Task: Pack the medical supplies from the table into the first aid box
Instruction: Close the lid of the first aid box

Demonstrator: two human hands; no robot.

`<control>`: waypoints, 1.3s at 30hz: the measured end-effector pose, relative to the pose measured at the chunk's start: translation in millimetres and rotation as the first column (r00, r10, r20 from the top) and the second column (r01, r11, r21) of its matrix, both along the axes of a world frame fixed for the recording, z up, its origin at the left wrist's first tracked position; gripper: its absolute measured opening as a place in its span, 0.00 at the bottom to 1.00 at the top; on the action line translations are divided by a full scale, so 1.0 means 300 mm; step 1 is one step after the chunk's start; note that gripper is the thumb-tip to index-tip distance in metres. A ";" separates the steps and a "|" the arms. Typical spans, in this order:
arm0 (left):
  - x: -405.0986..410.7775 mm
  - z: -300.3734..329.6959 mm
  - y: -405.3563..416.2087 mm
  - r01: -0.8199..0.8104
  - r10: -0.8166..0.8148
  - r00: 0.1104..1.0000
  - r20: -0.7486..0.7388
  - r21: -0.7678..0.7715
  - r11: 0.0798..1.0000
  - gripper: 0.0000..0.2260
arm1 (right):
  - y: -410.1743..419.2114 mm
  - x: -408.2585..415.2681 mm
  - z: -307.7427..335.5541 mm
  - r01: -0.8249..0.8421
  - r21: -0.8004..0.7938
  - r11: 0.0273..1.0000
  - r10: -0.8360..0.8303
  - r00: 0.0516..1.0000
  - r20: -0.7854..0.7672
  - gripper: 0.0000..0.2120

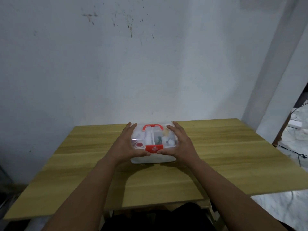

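Hands around first aid box, wooden table.

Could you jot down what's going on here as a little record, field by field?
box: first aid box, clear lid down, supplies seen inside
handle: red, on the lid
latch: red with white cross, at the front
left hand: left hand on the box's left side, thumb by the latch
right hand: right hand on the box's right side, thumb by the latch
table: wooden, no loose supplies visible
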State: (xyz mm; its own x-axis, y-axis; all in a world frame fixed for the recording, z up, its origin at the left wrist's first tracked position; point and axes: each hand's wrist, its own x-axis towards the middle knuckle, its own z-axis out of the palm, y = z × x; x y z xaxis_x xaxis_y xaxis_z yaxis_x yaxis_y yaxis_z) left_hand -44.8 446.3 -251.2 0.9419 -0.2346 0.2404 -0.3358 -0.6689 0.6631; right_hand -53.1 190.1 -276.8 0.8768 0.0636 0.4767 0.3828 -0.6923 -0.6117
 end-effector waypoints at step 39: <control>0.529 0.067 -0.165 -0.156 0.153 0.987 0.038 0.401 0.903 0.60 | -0.107 0.511 0.088 0.065 -0.222 0.973 -0.101 0.982 -0.158 0.58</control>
State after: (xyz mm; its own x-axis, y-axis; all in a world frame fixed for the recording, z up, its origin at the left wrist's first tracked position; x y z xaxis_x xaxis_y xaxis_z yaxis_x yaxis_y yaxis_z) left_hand 113.8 396.8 -231.0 0.9730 -0.1641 0.1620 -0.2097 -0.9220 0.3256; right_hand 100.3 157.9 -250.4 0.9491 0.0722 0.3065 0.2238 -0.8393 -0.4954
